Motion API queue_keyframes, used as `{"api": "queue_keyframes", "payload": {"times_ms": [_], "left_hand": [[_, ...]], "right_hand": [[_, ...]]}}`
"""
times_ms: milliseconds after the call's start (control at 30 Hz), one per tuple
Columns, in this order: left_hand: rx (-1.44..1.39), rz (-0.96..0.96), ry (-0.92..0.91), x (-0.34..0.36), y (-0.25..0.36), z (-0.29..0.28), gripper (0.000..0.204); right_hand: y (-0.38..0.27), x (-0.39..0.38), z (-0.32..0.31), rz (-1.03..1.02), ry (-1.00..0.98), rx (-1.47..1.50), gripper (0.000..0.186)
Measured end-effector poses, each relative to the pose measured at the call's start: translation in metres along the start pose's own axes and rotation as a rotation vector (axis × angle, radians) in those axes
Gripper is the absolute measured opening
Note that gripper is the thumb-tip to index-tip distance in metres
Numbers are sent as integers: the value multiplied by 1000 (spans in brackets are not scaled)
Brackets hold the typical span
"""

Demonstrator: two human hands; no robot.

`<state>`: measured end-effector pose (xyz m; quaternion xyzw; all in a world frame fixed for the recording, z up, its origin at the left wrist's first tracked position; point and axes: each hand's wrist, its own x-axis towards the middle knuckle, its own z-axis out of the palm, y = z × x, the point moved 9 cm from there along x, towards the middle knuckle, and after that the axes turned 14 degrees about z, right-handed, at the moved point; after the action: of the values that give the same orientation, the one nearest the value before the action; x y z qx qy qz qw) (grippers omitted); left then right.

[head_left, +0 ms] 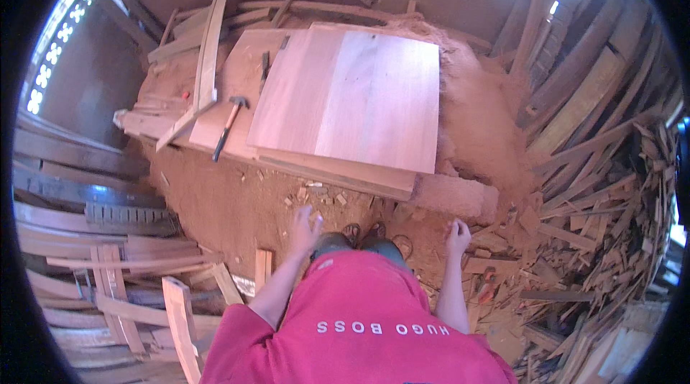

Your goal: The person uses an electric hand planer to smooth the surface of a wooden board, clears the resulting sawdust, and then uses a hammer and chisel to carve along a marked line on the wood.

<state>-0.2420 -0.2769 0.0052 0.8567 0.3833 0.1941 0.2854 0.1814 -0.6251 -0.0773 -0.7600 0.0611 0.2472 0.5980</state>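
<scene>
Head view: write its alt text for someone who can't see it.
A left hand and a right hand hover apart, short of a wide wooden panel. A hammer lies left of the panel; scrap wood is heaped at right.

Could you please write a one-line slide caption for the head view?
Left hand and right hand before a broad wooden panel, a wooden-handled hammer to its left.

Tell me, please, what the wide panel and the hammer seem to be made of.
Panel: wood, apparently unvarnished; pale strips with grain joined side by side. Hammer: dark, dull head, likely metal by its shape; brown handle, probably wood by its colour.
</scene>
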Motion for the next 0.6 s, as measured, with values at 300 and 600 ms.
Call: {"api": "queue_keyframes", "payload": {"times_ms": [300, 600], "left_hand": [[36, -211, 460, 51, -41, -101, 57], [176, -123, 292, 156, -93, -130, 66]], "right_hand": [[-96, 55, 110, -77, -142, -199, 24], [-147, 57, 168, -463, 101, -524, 38]]}}
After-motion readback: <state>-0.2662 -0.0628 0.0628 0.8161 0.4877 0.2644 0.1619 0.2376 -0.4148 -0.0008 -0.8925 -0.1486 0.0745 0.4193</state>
